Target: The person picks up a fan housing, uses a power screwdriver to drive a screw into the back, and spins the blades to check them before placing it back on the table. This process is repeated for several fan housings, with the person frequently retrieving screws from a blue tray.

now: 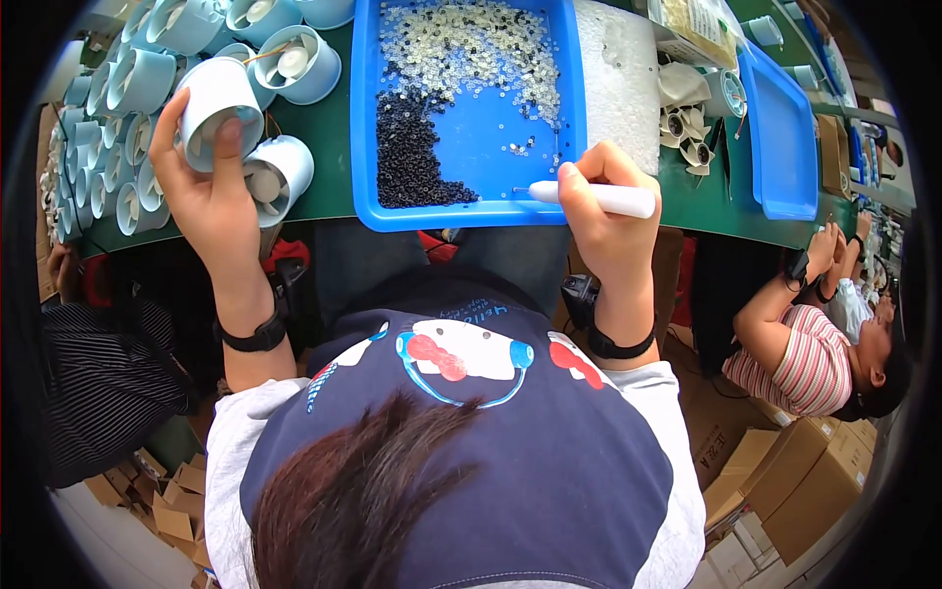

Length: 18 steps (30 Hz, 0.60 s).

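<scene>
My left hand (214,201) grips a pale cup-shaped plastic housing (224,90), raised at the table's left side, with the thumb on its rim. Between the fingers of my right hand (616,221) is a white pen-shaped tool (628,200). Its thin metal tip points left, over the near part of a blue tray (364,128). Small black rings (407,157) are heaped in the tray's left side, and translucent white ones (471,49) spread across its far part. A few rings lie loose near the tool. What the tip touches is too small to tell.
Many light-blue housings (296,67) with white inner parts and wires crowd the table's left. Right of the tray lie a white foam sheet (618,83), small white parts (687,128) and another blue tray (780,147). People sit on both sides; cardboard boxes (814,481) stand below.
</scene>
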Motion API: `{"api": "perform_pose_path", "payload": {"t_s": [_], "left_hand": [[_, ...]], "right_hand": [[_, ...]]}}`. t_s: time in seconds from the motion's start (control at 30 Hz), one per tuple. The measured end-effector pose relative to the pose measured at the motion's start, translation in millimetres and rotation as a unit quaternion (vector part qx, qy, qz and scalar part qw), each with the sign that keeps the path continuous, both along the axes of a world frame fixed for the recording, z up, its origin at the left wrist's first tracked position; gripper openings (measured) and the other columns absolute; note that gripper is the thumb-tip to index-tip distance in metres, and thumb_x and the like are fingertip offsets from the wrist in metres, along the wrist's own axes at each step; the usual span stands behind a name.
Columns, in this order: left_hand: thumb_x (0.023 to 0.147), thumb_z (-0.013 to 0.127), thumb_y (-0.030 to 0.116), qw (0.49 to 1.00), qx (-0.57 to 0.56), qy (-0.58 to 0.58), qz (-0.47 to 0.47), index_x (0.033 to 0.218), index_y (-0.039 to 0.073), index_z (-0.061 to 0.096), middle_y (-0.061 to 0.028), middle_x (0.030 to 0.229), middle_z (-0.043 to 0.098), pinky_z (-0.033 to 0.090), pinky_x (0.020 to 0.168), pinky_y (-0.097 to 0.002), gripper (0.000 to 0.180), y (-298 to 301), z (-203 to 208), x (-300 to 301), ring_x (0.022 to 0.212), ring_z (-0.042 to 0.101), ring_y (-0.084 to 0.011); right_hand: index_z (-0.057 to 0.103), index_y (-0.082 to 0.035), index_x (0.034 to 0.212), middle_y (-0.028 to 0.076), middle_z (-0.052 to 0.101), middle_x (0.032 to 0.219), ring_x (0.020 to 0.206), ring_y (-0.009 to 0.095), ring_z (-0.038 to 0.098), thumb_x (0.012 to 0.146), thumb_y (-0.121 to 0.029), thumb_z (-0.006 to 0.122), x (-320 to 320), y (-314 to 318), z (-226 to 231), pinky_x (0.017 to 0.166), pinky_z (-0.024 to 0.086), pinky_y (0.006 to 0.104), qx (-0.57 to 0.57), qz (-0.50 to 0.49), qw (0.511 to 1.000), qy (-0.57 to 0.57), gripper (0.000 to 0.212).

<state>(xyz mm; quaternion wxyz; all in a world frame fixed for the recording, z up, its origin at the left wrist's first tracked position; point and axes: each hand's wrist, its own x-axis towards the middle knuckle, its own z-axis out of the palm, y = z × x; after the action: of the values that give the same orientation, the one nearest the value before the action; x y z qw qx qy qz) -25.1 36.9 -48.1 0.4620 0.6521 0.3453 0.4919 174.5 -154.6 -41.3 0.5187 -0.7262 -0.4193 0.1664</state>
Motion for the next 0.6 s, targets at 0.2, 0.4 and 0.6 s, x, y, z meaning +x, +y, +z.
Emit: {"api": "perform_pose_path", "payload": {"t_s": [0.2, 0.4, 0.6], "left_hand": [[0.085, 0.054, 0.019, 0.908, 0.378, 0.053, 0.175, 0.118, 0.003, 0.037, -0.0146, 0.112, 0.045, 0.044, 0.083, -0.0333, 0.041, 8, -5, 0, 0.098, 0.05, -0.0233], [0.09, 0.041, 0.03, 0.934, 0.239, -0.26, 0.059, 0.12, 0.008, 0.039, -0.0175, 0.112, 0.044, 0.045, 0.079, -0.035, 0.037, -17, 9, -13, 0.092, 0.052, -0.0277], [0.088, 0.035, 0.033, 0.882, -0.11, -0.36, -0.283, 0.113, 0.009, 0.04, -0.0259, 0.113, 0.043, 0.05, 0.07, -0.0419, 0.035, -38, 3, -14, 0.077, 0.056, -0.0352]], "right_hand": [[0.05, -0.001, 0.059, -0.001, 0.048, 0.052, 0.047, 0.002, 0.039, 0.073, -0.006, 0.057, 3, 3, 3, 0.041, 0.028, 0.0183, -0.058, -0.006, 0.997, 0.051, 0.016], [0.049, -0.002, 0.059, 0.004, 0.053, 0.052, 0.045, 0.005, 0.047, 0.074, -0.012, 0.057, 11, 10, 7, 0.039, 0.034, 0.0199, -0.11, -0.003, 0.985, 0.133, 0.02], [0.048, -0.004, 0.061, 0.005, 0.05, 0.052, 0.043, 0.007, 0.046, 0.075, -0.016, 0.055, 29, -2, 13, 0.038, 0.033, 0.0188, -0.027, -0.012, 0.936, 0.35, 0.019]]}}
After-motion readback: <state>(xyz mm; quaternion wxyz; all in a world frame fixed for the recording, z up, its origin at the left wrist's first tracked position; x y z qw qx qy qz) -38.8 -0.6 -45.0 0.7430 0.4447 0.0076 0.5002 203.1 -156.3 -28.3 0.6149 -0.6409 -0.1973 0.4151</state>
